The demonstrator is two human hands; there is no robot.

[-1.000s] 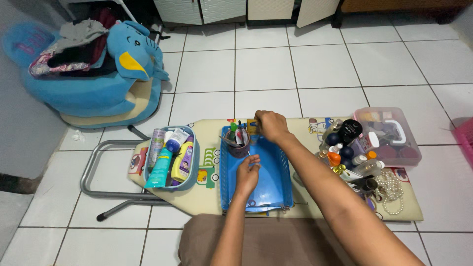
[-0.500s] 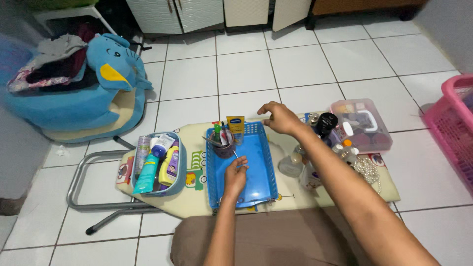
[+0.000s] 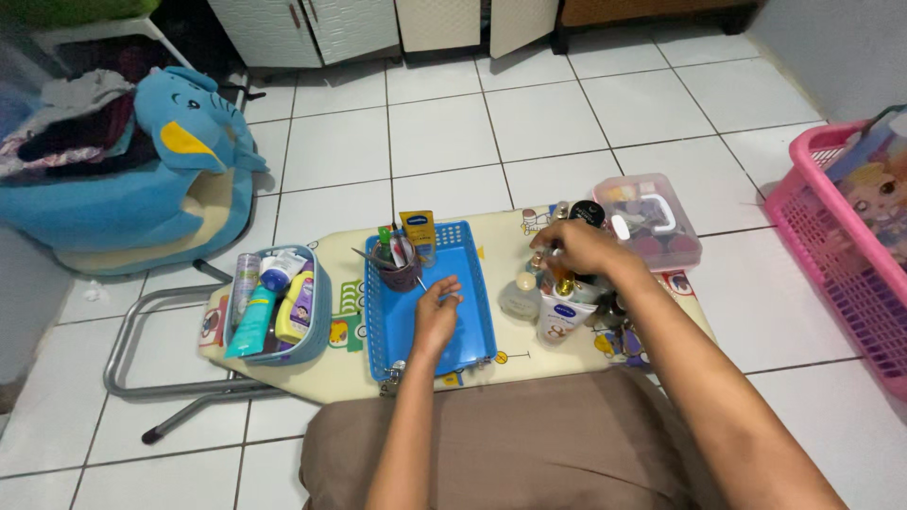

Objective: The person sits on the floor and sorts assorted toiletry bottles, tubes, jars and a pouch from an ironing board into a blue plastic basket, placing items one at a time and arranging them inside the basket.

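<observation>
The person sits at the near edge of a low ironing board [image 3: 359, 373] with a pale cartoon-printed cover, both bare arms reaching out over it. The left hand [image 3: 436, 316] rests inside a blue plastic tray [image 3: 472, 283] at the middle of the board, its fingers loosely curled and the fingertips together near a thin stick-like item; whether it pinches that item cannot be told. At the tray's 11 o'clock corner stands a small dark cup [image 3: 401, 272] full of pens and brushes, with a yellow tube [image 3: 419, 234] upright just behind it. The right hand [image 3: 579, 249] is at 3 o'clock from the tray, fingers bent down over a cluster of small bottles [image 3: 570, 283]; its grip on any one of them is hidden. Just below it stands a white lotion bottle [image 3: 557, 319], and a round clear bottle [image 3: 521, 296] sits beside that (nearer the tray). A clear lidded box [image 3: 652, 222] lies at 1 o'clock from the right hand. At 9 o'clock from the tray a light-blue basket [image 3: 316, 326] holds several tubes and bottles. A pink laundry basket [image 3: 841, 255] stands on the tiled floor at far right, and a blue elephant cushion seat [image 3: 142, 189] at upper left.
</observation>
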